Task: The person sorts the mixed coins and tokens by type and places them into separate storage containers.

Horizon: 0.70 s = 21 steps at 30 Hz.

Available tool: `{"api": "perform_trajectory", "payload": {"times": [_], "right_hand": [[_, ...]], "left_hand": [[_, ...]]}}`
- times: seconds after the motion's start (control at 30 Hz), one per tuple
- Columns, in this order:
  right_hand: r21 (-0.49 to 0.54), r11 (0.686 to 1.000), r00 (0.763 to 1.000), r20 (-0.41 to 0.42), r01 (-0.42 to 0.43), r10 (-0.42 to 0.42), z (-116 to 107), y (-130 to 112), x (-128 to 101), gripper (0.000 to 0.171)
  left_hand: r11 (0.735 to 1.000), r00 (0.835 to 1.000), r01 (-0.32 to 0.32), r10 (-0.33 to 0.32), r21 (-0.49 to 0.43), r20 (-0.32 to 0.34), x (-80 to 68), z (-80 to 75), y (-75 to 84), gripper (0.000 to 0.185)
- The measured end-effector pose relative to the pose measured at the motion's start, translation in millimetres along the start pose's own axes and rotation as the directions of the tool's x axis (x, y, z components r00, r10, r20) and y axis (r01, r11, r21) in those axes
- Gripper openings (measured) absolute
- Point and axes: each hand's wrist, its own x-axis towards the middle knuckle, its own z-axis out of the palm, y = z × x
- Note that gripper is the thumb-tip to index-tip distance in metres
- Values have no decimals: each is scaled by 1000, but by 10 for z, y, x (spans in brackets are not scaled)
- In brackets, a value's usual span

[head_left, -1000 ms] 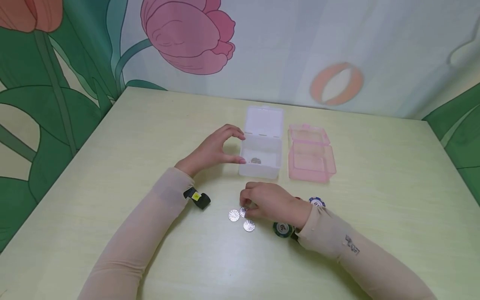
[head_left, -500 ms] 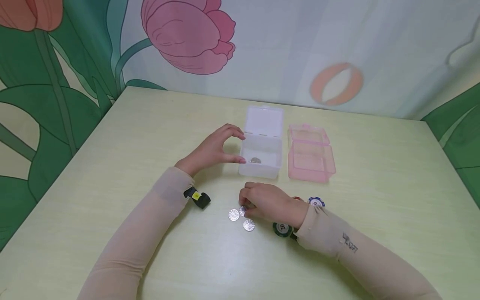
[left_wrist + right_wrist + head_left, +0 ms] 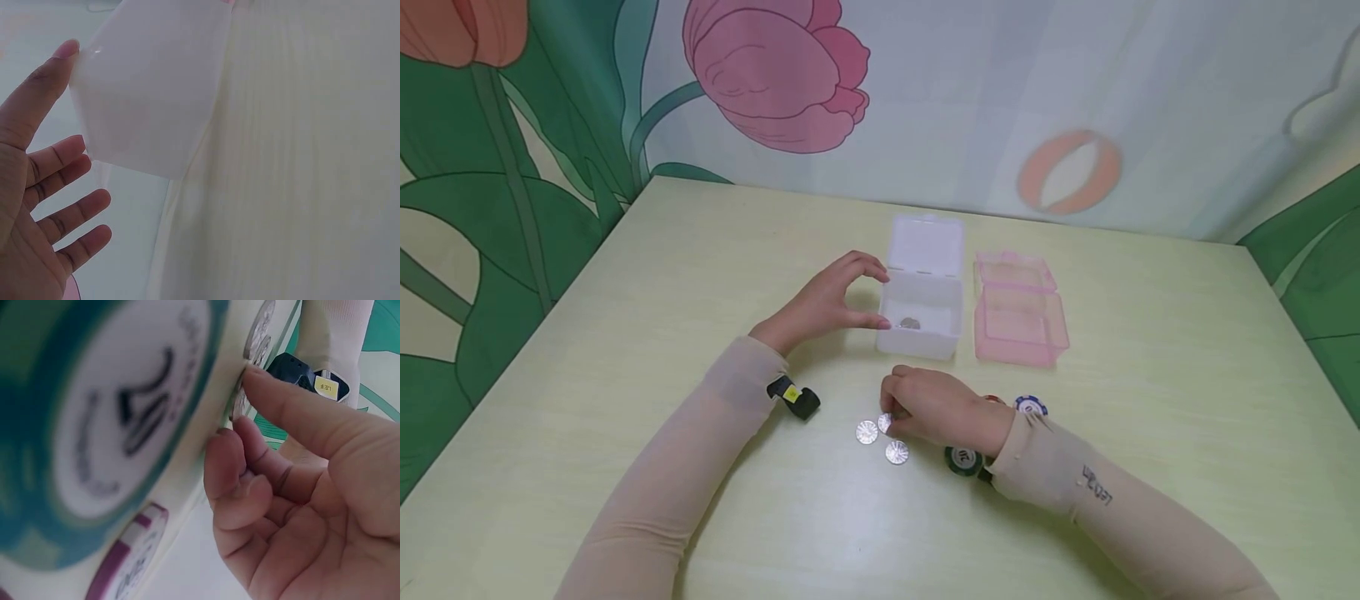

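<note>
My left hand (image 3: 827,302) is beside the translucent white box (image 3: 917,343), whose lid stands open. In the left wrist view its thumb and fingertips touch two corners of the box, the other fingers loosely extended. A few silver coins (image 3: 910,323) lie inside. Nearer the front, my right hand (image 3: 936,404) is low over the table and pinches a silver coin (image 3: 239,403) between thumb and finger, its edge showing in the right wrist view. Two more coins, a left one (image 3: 867,432) and a front one (image 3: 897,452), lie flat close by.
An open pink translucent box (image 3: 1022,325) stands right of the white one. Poker chips lie around my right wrist: a green chip (image 3: 964,461), a blue chip (image 3: 1032,405) and a mostly hidden red chip (image 3: 994,399). A flower-patterned cloth (image 3: 925,100) hangs behind the table.
</note>
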Motion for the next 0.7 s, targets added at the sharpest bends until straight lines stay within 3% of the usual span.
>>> {"api": "perform_trajectory", "payload": {"times": [0.2,0.7], "right_hand": [[19,1000,1000,-3,-17,17,-1,-5,-8,17],[134,988,996,-31,83,-79,-31,64,-34,11]], "left_hand": [[1000,1000,1,-1,-3,1,-1,-1,1,60],[1000,1000,7,-7,13,-6,14,10,-9,60]]}}
